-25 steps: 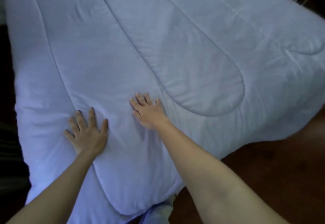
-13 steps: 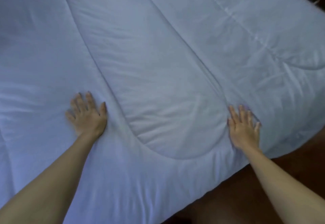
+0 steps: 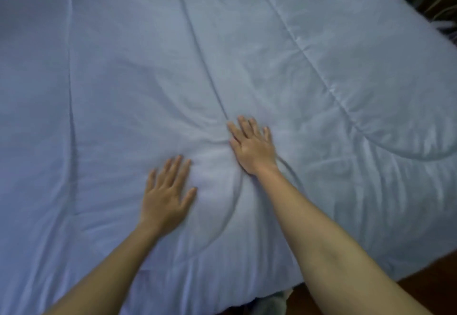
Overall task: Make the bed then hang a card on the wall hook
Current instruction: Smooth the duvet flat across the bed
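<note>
Our right hand (image 3: pixel 252 146) has swept back beside our left hand (image 3: pixel 165 196); both lie flat and open, holding nothing, smoothing the pale blue quilted duvet (image 3: pixel 321 79), so bed-making is likely nearly done.

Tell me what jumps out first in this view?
A pale blue quilt fills nearly the whole frame. Both hands lie flat and open on it near the middle: the left hand nearer the foot edge, the right hand farther up, beside a stitched seam.

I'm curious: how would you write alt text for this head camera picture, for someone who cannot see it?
Two bare hands press flat, fingers spread, on a pale blue quilted comforter that covers a bed: the left hand nearer the viewer, the right hand further up beside a stitched seam. Reddish-brown floor shows at lower right.
</note>
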